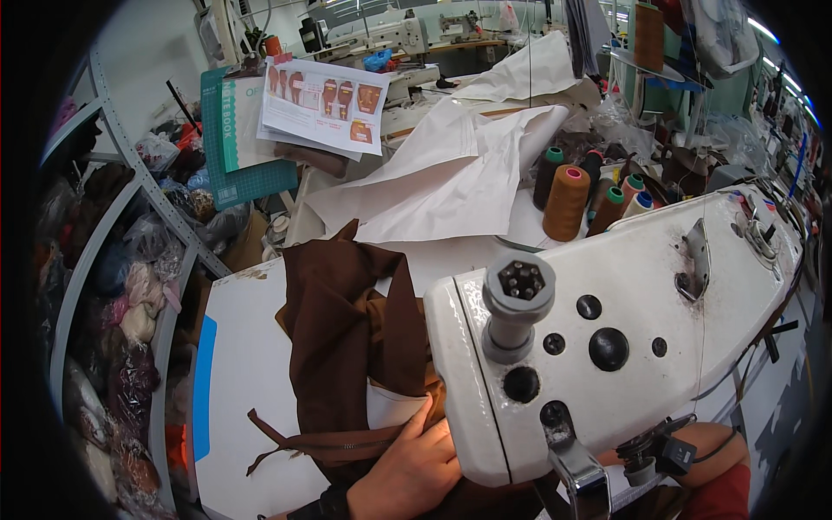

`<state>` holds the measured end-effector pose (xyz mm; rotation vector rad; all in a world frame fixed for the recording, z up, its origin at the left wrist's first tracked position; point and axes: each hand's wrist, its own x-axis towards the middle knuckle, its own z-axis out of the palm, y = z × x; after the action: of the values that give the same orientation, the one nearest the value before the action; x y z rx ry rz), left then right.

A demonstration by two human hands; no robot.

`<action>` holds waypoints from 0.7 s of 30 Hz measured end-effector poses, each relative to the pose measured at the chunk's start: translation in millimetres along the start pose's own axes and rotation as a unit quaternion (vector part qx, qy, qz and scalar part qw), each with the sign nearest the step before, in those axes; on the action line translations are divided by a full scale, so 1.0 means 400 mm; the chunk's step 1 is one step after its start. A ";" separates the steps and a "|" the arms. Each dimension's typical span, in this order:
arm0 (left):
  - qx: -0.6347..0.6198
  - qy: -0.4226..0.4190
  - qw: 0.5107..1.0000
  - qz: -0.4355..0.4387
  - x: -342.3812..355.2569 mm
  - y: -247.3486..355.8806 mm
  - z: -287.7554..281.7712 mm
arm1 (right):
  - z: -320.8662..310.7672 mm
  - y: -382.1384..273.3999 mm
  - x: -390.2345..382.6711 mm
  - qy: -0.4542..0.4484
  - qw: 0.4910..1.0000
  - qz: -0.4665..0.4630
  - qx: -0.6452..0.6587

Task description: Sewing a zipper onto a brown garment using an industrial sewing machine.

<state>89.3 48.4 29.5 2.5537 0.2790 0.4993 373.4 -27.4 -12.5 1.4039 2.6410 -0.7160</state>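
Note:
A white sewing machine (563, 373) fills the right side, its head leaning over the work. My left hand (409, 472) lies on dark brown fabric (334, 321) beside the machine head, index finger stretched forward. The other fingertips reach partly behind the head, in a warm light. By the index finger, a white patch (392, 407) shows between the brown folds. Left of the hand, a narrow brown strip (347, 442) with what looks like zipper teeth crosses the fabric. My right forearm (715, 455) comes in at lower right; the machine hides the right hand's fingers.
Thread cones (568, 204) stand behind the machine. Large white sheets (433, 173) spread over the table behind the fabric. Printed papers (321, 104) and a green notebook (232, 130) hang at the back left. A metal shelf (143, 165) with bagged materials borders the left.

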 end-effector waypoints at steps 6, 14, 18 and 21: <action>0.159 0.121 0.980 -0.013 0.020 -0.011 0.041 | 0.018 0.015 -0.002 0.026 1.000 -0.001 -0.010; 0.172 0.066 0.982 -0.040 0.009 -0.002 0.034 | 0.010 0.003 0.001 0.017 0.999 -0.009 -0.035; 0.161 0.071 0.984 -0.035 0.008 -0.009 0.040 | 0.015 0.019 -0.002 -0.010 1.000 0.001 -0.023; 0.143 0.075 0.986 -0.034 0.015 -0.012 0.043 | 0.047 0.033 -0.013 0.068 0.997 -0.022 0.027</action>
<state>101.0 46.4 15.2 2.7751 0.5241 0.6691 383.9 -33.2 -32.4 1.4618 2.7842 -0.7276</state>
